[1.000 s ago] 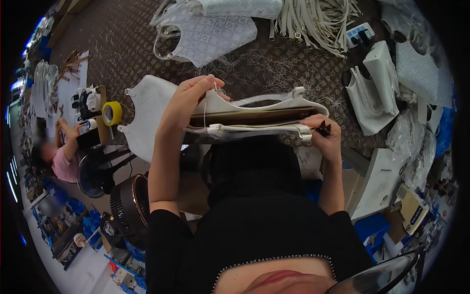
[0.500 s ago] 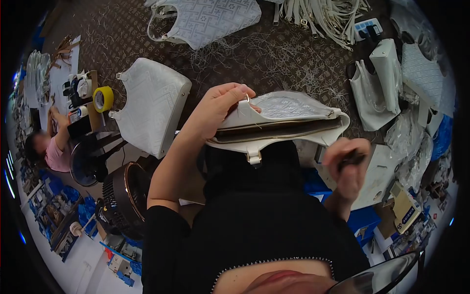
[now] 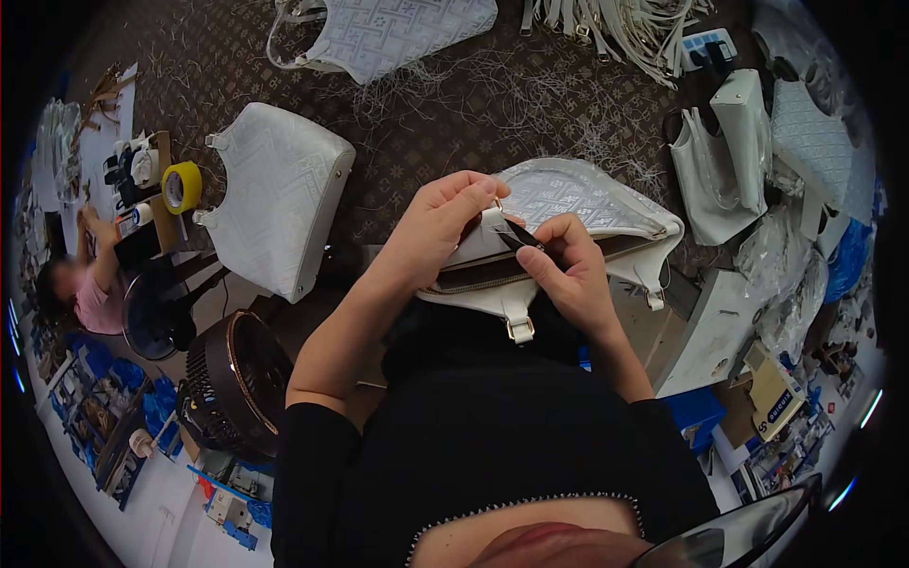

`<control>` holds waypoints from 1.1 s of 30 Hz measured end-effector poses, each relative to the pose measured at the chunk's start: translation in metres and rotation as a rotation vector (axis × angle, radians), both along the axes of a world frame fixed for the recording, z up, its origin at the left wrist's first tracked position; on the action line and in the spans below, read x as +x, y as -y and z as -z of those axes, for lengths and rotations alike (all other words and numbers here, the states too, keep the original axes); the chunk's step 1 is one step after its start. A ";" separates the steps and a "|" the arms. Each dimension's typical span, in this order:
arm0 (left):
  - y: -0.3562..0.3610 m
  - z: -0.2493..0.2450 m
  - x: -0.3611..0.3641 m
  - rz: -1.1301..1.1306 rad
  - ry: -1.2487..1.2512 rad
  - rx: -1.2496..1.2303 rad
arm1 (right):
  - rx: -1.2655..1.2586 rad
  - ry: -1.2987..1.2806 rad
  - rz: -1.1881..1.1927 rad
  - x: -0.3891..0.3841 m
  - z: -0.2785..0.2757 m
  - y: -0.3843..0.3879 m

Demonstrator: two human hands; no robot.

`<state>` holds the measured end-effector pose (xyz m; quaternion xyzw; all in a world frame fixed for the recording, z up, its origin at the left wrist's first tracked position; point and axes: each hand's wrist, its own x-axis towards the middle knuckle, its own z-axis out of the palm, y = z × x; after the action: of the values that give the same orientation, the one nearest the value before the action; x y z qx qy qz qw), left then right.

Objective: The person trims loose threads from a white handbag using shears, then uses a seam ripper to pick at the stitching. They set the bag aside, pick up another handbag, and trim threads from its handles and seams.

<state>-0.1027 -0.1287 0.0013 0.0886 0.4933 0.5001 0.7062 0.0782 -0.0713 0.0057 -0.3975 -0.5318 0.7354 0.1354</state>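
Note:
A white patterned handbag (image 3: 592,194) lies in front of me with its zipped top partly open. My left hand (image 3: 445,222) is closed on the bag's strap tab (image 3: 492,222), which carries a gold-coloured ring. My right hand (image 3: 575,275) grips small black thread snips (image 3: 520,234), their pointed end against that tab. Whether the blades are parted cannot be made out. Another tab with a buckle (image 3: 520,328) hangs from the bag's near side.
Left of the handbag lies another white bag (image 3: 275,199). Loose thread ends (image 3: 606,142) litter the brown patterned table; white straps (image 3: 615,28) and more bags (image 3: 724,161) lie beyond. A fan (image 3: 237,379) stands at my left, yellow tape (image 3: 182,187) and a person in pink (image 3: 95,298) farther off.
My right hand has come in from the right with the snips, up to the tab at my left hand. The handbag has tilted, showing more of its patterned side.

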 end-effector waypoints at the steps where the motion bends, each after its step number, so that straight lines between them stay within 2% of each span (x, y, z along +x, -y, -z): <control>1: 0.000 0.001 0.000 -0.008 0.013 -0.005 | -0.006 -0.003 0.003 0.000 0.000 0.000; 9: 0.000 0.001 -0.001 -0.007 -0.037 -0.031 | 0.030 0.008 0.020 -0.003 0.000 0.000; 14: 0.001 0.003 -0.001 -0.027 0.048 -0.037 | 0.040 0.007 0.024 -0.003 0.000 0.001; 25: -0.001 -0.001 -0.001 -0.058 0.078 -0.039 | 0.244 -0.047 0.087 -0.005 0.010 0.011; 27: 0.000 0.000 -0.001 -0.061 0.069 -0.046 | 0.020 -0.271 0.330 -0.006 0.005 0.013; 28: 0.001 0.001 0.000 -0.057 0.103 -0.053 | 0.053 -0.278 0.351 -0.008 0.001 0.008; 33: 0.002 0.002 0.001 -0.031 0.089 -0.027 | 0.056 -0.191 0.147 0.001 -0.005 -0.004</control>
<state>-0.1021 -0.1309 -0.0009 0.0491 0.4695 0.5075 0.7208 0.0795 -0.0675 0.0108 -0.3597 -0.5063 0.7428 0.2500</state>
